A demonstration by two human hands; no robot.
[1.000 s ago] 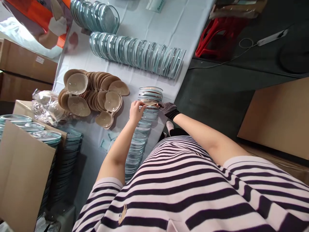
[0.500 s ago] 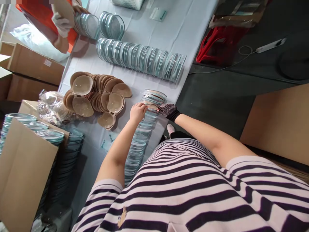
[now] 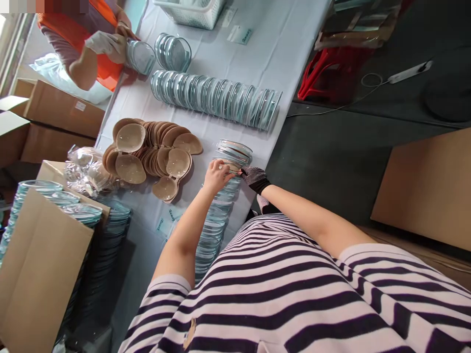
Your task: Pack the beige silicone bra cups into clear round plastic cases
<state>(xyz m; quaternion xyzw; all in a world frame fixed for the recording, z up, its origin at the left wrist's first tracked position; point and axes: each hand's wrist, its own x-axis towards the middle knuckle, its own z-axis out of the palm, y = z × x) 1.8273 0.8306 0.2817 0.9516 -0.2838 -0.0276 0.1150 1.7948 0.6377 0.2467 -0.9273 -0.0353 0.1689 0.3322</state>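
A long row of clear round plastic cases (image 3: 213,220) lies on the table in front of me, with a few more cases (image 3: 234,151) beyond my hands. My bare left hand (image 3: 218,175) pinches the left side of a clear plastic case with something beige in it. On that case's right edge, the fingers of my right hand (image 3: 254,179) are closed, in a dark dotted glove. My fingers partly hide the case. To the left lie rows of beige adhesive bra cups (image 3: 162,147), joined in pairs, with a few pairs on top.
Another row of clear cases (image 3: 217,98) crosses the table. At the far left a co-worker's gloved hand (image 3: 106,43) is beside more cases. A white basket (image 3: 206,17) stands at the back. An open carton (image 3: 44,255) and stacked cases (image 3: 114,215) are at the left.
My left hand has shifted slightly right and curled more over the case. My right hand stays at its edge. The co-worker's arms have moved, and the whole view has shifted a little.
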